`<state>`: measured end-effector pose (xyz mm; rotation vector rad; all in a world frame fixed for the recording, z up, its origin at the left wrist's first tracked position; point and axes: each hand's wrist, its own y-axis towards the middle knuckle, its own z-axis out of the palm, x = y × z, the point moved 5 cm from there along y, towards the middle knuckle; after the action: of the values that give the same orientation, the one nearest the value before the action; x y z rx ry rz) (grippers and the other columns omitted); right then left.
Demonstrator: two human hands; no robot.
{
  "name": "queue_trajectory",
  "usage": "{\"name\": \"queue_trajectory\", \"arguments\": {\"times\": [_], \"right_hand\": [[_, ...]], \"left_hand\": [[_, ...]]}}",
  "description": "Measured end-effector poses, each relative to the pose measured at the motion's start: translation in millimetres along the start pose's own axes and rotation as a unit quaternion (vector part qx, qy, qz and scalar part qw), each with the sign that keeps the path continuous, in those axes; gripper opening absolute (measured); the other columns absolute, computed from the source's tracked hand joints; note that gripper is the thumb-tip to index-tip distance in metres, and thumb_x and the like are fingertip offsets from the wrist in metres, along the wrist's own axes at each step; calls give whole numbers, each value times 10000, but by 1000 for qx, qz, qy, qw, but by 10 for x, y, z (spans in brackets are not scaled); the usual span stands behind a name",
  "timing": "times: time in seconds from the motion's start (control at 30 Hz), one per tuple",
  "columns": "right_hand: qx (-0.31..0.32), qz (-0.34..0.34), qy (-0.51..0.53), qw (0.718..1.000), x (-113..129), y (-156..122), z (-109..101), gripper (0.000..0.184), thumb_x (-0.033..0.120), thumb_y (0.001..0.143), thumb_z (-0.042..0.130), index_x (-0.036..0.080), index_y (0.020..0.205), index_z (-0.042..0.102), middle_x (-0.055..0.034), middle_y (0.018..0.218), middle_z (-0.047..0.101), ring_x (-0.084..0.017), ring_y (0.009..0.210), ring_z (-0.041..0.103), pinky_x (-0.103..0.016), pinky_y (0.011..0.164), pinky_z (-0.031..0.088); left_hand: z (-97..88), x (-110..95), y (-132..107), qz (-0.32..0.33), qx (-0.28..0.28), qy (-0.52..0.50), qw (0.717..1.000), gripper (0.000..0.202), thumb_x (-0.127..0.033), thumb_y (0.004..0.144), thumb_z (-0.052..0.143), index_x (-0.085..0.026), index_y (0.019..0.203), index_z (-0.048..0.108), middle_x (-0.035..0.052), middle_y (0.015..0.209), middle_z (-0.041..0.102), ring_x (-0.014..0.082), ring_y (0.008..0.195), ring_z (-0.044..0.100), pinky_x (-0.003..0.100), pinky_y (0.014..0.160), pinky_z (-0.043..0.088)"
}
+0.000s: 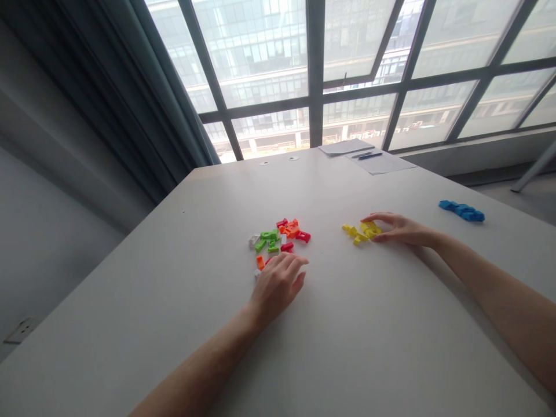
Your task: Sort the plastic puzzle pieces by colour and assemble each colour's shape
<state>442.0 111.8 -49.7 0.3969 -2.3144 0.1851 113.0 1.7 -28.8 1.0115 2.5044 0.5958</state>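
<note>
In the head view, my left hand (280, 282) rests palm down at the near edge of a mixed pile of small plastic blocks, its fingers loosely curved and apart, with nothing seen in them. The pile has green blocks (269, 236), orange blocks (289, 229), red blocks (303, 236) and white blocks (253, 241); some are partly covered by that hand. To the right, my right hand (393, 227) has its thumb and fingers around several yellow blocks (370, 230). More yellow pieces (354, 234) lie just left of its fingertips.
A cluster of blue blocks (461, 211) lies at the right of the white table (174, 301). Papers (386, 164) with a dark pen (370, 156) are at the far edge by the window (260, 52). A dark curtain (143, 87) hangs at the left.
</note>
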Motion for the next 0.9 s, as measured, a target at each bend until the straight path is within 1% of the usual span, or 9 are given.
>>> {"name": "queue_trajectory", "arguments": {"times": [0.27,0.63,0.9], "right_hand": [[11,1,-14,1000,5,4,8,668,615,634,736,287,1209,651,-60,1369,546,-353,1327,393,-464,1133,267],[13,-6,-24,1000,7,7,11,647,618,644,727,291,1197,650,-56,1354,551,-339,1317,397,-444,1127,269],[18,-3,-41,999,26,4,-1,674,647,627,716,306,1205,655,-49,1356,559,-363,1301,420,-456,1100,316]], "left_hand": [[-3,1,-1,-2,1,0,1000,180,-132,875,534,-194,1039,572,55,961,661,220,935,598,373,825,519],[-9,-11,5,2,-2,0,1000,180,-128,871,541,-192,1036,573,53,953,664,223,932,602,375,827,520],[-8,-2,0,4,-6,2,1000,186,-137,875,529,-198,1042,581,58,948,662,216,926,608,373,826,523]]}}
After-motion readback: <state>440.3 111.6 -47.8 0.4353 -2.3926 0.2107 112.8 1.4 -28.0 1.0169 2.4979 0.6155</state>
